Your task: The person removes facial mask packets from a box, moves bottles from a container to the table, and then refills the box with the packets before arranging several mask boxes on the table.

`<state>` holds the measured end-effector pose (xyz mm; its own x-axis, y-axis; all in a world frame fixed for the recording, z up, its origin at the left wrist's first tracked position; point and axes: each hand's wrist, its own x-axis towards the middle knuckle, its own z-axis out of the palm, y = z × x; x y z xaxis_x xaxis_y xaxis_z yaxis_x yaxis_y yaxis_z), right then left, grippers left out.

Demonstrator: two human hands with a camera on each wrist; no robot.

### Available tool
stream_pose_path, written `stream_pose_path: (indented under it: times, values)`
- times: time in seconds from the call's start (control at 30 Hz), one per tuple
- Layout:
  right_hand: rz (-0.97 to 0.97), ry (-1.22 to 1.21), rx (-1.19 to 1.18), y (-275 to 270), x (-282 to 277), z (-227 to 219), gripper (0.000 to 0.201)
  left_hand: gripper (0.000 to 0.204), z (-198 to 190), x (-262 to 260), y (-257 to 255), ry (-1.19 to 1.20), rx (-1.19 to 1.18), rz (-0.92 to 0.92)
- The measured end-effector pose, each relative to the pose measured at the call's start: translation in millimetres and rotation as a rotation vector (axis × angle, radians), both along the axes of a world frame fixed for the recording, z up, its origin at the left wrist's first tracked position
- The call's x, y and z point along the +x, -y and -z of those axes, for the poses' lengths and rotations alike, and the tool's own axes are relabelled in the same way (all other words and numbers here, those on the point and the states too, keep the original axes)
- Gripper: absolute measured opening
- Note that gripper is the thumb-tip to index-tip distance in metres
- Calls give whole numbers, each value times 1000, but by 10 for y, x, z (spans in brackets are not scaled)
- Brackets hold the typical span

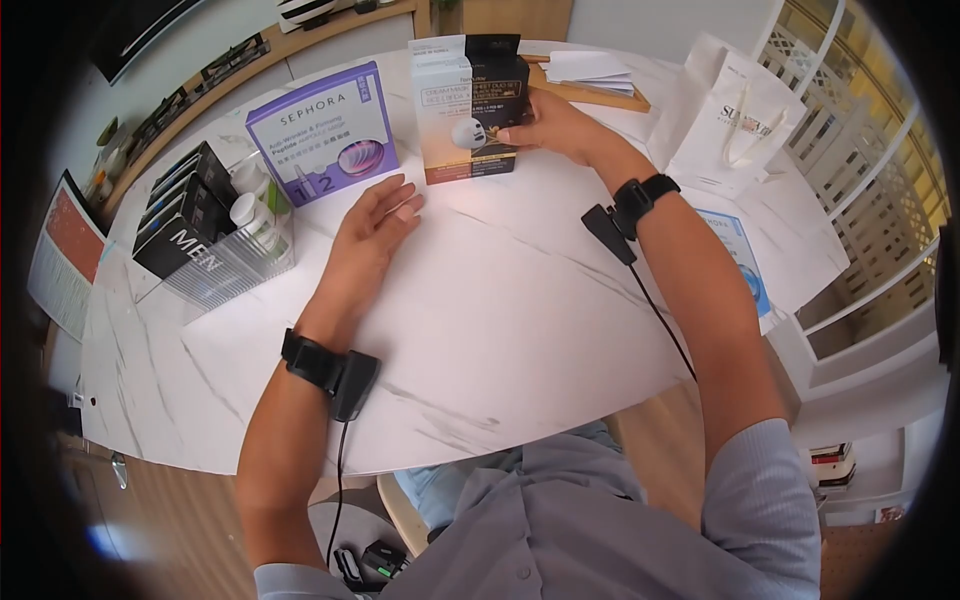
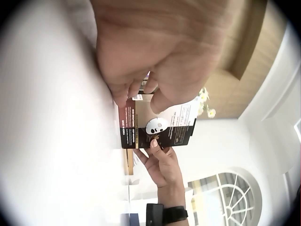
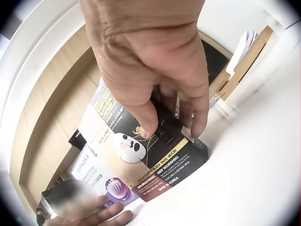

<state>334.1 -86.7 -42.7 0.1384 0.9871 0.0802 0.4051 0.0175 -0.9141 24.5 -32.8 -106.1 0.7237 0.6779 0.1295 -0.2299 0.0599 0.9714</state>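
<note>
A half-white, half-black sheet mask box (image 1: 450,150) stands upright on the far side of the white marbled table (image 1: 500,300). My right hand (image 1: 568,128) grips its right edge, with the thumb on the printed front and the fingers round the side, as the right wrist view also shows. My left hand (image 1: 365,235) holds nothing; its fingers are loosely bent, just in front of the table's purple Sephora mask box (image 1: 320,145) and left of the sheet mask box. In the left wrist view, the left hand (image 2: 155,56) overlaps part of the sheet mask box (image 2: 146,123).
A clear holder (image 1: 235,265) with black MEN boxes (image 1: 180,230) and white bottles stands at left. Behind the right hand lies a wooden tray (image 1: 632,98) with papers. A white paper bag (image 1: 730,125) and a blue box (image 1: 738,250) are at right.
</note>
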Motion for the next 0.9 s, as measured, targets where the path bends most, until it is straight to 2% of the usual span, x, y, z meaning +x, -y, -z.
stream_pose_path:
  times: [0.1, 0.4, 0.5, 0.9]
  values:
    - [-39, 24, -25, -185, 16, -36, 60, 52, -16, -95, -60, 119, -200, 32]
    - [-83, -64, 4, -555, 210, 23, 62, 49, -63, -124, -41, 104, -208, 59]
    - [-112, -15, -21, -651, 230, 5, 64, 49, -87, -107, -19, 97, -206, 55]
    - [-180, 4, -7, -687, 89, 39, 68, 47, -96, -101, -11, 94, -212, 63]
